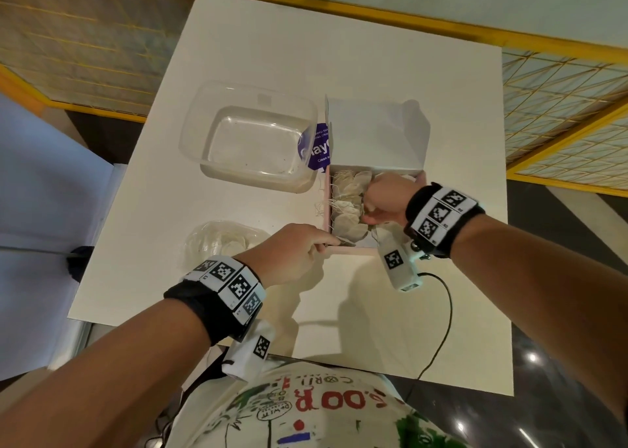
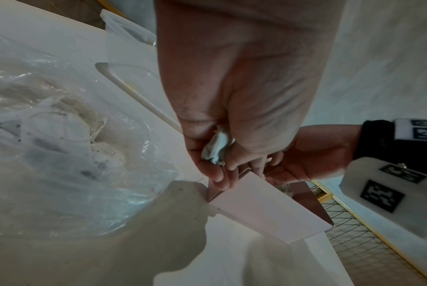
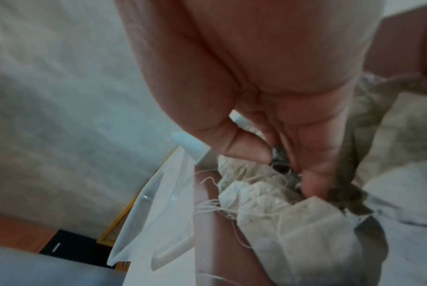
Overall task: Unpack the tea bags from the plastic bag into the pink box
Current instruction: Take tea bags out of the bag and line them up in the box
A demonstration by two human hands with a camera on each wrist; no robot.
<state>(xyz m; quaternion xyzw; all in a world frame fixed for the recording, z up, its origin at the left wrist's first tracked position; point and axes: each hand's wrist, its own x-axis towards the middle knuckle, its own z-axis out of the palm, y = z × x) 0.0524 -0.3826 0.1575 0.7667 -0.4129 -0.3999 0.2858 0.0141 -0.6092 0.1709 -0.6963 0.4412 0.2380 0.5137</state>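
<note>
The pink box (image 1: 350, 250) stands open on the white table (image 1: 373, 56), lid (image 1: 373, 134) tipped back, with several tea bags (image 1: 346, 196) and loose strings inside. My left hand (image 1: 331, 242) pinches the box's near left corner (image 2: 263, 209), and a crumpled white piece (image 2: 217, 149) is tucked between its thumb and fingers. Inside the box, my right hand (image 1: 368, 209) has its thumb and fingers (image 3: 312, 174) curled round a tea bag (image 3: 280, 212) in the pile. The clear plastic bag (image 1: 221, 240) with more tea bags (image 2: 60, 145) lies just left of my left hand.
A clear plastic container (image 1: 190, 134) sits left of the box, its wall (image 3: 143, 203) close to the box's side. A purple packet (image 1: 321, 148) stands between them. A black cable (image 1: 445, 315) trails over the table's near right part.
</note>
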